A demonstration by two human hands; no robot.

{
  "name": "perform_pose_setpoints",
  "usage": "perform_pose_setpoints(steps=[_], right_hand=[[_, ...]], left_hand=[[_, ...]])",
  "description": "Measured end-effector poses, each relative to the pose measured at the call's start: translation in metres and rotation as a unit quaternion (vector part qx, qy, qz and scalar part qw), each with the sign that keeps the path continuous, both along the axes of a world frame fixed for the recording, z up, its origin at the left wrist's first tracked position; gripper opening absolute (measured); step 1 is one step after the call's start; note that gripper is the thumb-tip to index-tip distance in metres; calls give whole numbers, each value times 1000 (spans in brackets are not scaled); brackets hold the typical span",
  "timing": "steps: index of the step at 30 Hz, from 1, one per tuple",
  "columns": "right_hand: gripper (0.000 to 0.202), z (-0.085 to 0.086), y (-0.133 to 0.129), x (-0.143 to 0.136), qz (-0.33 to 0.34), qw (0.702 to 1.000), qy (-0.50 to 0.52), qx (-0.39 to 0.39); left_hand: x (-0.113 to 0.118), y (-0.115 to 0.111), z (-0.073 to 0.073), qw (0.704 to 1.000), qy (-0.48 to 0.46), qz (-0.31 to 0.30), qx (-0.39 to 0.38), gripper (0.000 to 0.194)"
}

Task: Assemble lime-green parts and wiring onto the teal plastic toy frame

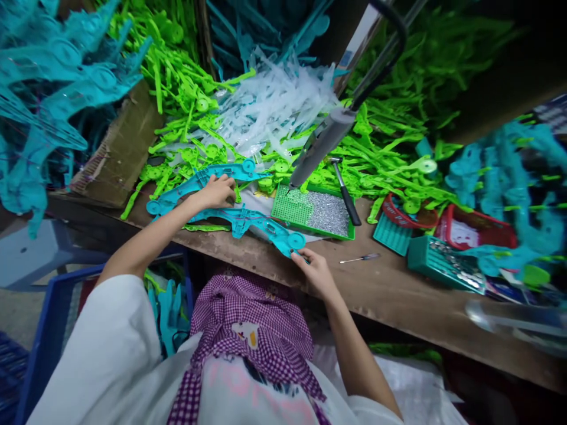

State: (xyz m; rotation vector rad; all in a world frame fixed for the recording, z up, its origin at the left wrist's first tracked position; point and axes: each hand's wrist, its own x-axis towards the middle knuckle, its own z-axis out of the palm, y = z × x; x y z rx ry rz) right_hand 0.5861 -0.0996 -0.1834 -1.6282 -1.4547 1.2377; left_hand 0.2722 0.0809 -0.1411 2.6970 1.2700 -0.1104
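Two long turquoise plastic parts with round ends lie near the table's front edge. My left hand (219, 192) is bent over the upper turquoise plastic part (241, 170), its fingers curled around the middle; the fingertips are partly hidden. With thumb and fingers, my right hand (313, 268) pinches the round right end of the lower turquoise plastic part (252, 221). Just behind this part stands a green tray (292, 218) filled with small silvery metal pieces. The grey cylindrical tool (325, 141) hangs over that tray, tip down, with neither hand touching it.
A hammer (343, 189) leans across the tray's right side. A small screwdriver (359, 258) lies on the wooden table (390, 295). Behind are heaps of lime-green parts (376, 147) and translucent white strips (274, 100). Red basket (481, 227) and teal basket (443, 265) stand right; a cardboard box (119, 141) stands left.
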Motion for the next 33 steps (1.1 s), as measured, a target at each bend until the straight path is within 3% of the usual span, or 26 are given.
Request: perform_pose_setpoints(steps=[4, 7, 10, 14, 16, 20, 22, 25, 29, 31, 33], right_hand=[[52, -1, -5, -3, 7, 1000, -7, -21], [56, -5, -7, -6, 4, 1000, -10, -22], [54, -4, -7, -11, -14, 1000, -7, -8], [44, 1, -10, -16, -38, 999, 33, 3], [39, 1, -14, -15, -42, 998, 50, 4], [38, -2, -26, -9, -64, 995, 69, -13], [40, -4, -34, -4, -84, 993, 73, -30], [46, -7, -45, 0, -110, 988, 81, -74], [57, -12, -49, 0, -130, 980, 81, -125], [59, -12, -47, 0, -124, 981, 70, -134], [58, -9, -44, 1, -121, 979, 76, -144]], left_hand=[[-14, 3, -2, 997, -70, -4, 8, 7], [-32, -5, -5, 969, -228, 76, 57, 13], [-36, -22, -12, 893, -385, 212, 94, 19], [-32, -47, -20, 769, -537, 343, 43, 27], [-33, -55, -21, 764, -540, 351, 34, 29], [-39, -71, -15, 867, -390, 296, 94, 26], [-40, -83, -14, 885, -346, 283, 129, 33], [-40, -115, -19, 855, -356, 323, 192, 40], [-46, -161, -38, 768, -374, 455, 251, 24], [-50, -171, -45, 723, -382, 514, 260, 21], [-52, -169, -47, 719, -387, 524, 243, 22]])
